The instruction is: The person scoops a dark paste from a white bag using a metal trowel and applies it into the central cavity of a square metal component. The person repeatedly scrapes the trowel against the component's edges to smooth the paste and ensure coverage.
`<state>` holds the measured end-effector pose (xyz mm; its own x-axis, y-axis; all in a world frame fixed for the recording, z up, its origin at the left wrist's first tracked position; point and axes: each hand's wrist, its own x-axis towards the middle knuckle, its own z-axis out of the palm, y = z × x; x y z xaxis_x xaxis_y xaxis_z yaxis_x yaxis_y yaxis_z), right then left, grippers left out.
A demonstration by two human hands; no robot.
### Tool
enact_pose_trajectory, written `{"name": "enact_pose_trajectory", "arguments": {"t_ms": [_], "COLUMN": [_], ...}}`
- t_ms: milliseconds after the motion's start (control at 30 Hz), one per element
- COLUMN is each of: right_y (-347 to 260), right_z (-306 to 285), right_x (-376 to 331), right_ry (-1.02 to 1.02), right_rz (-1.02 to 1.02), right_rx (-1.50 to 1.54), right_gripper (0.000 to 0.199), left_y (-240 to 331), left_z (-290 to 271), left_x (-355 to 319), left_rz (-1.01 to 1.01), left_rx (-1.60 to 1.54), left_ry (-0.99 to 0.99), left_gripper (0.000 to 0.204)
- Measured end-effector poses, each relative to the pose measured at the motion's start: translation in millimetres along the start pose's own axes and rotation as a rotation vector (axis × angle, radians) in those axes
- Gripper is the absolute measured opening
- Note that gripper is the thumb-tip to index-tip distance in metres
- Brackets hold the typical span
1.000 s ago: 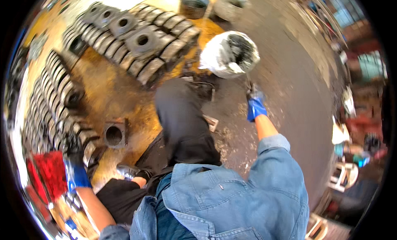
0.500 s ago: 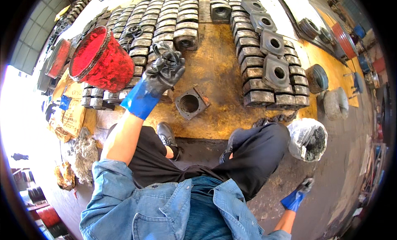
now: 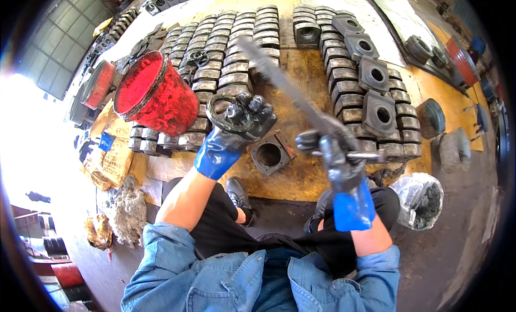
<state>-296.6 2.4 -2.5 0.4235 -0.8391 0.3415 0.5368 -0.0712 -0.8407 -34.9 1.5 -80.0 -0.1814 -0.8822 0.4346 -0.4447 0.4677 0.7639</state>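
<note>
The person sits on the workshop floor with both hands raised over a single square metal block (image 3: 270, 154) with a round bore, which lies on the yellowish board (image 3: 301, 75) just in front of the knees. The left hand (image 3: 242, 121), in a blue glove blackened with grease, is curled shut around a dark metal ring (image 3: 228, 112), holding it just above and to the left of that block. The right hand (image 3: 336, 153), gloved the same way, is clenched on the handle of a long greasy brush (image 3: 293, 94), whose blade-like end slants up and to the left, away from the block. A red paint bucket (image 3: 156, 99) rests tilted on the rows of stacked castings (image 3: 236, 48) to the left of the block. More square blocks (image 3: 371, 91) are stacked to its right. A plastic bag (image 3: 422, 199) holding dark material sits on the grey floor to the right of the block, beside the person's right knee.
</note>
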Motion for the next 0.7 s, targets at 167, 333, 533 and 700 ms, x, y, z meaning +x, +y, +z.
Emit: {"name": "enact_pose_trajectory", "arguments": {"t_ms": [167, 333, 533, 700], "right_y": [30, 44, 60, 57], "right_z": [11, 9, 7, 6], "right_x": [-6, -2, -11, -15], "right_ry": [-0.042, -0.034, 0.000, 0.015], "right_rz": [0.142, 0.267, 0.324, 0.451], "right_rx": [-0.067, -0.068, -0.055, 0.074], "right_gripper": [0.036, 0.032, 0.038, 0.034], "left_y": [9, 1, -20, -12], "left_z": [3, 3, 6, 8], "left_x": [-2, 0, 2, 6], "left_rz": [-0.359, -0.433, -0.285, -0.632], "left_rx": [-0.718, -0.875, -0.443, -1.072], "left_ry": [0.067, 0.077, 0.057, 0.177], "left_gripper": [0.029, 0.027, 0.025, 0.021]}}
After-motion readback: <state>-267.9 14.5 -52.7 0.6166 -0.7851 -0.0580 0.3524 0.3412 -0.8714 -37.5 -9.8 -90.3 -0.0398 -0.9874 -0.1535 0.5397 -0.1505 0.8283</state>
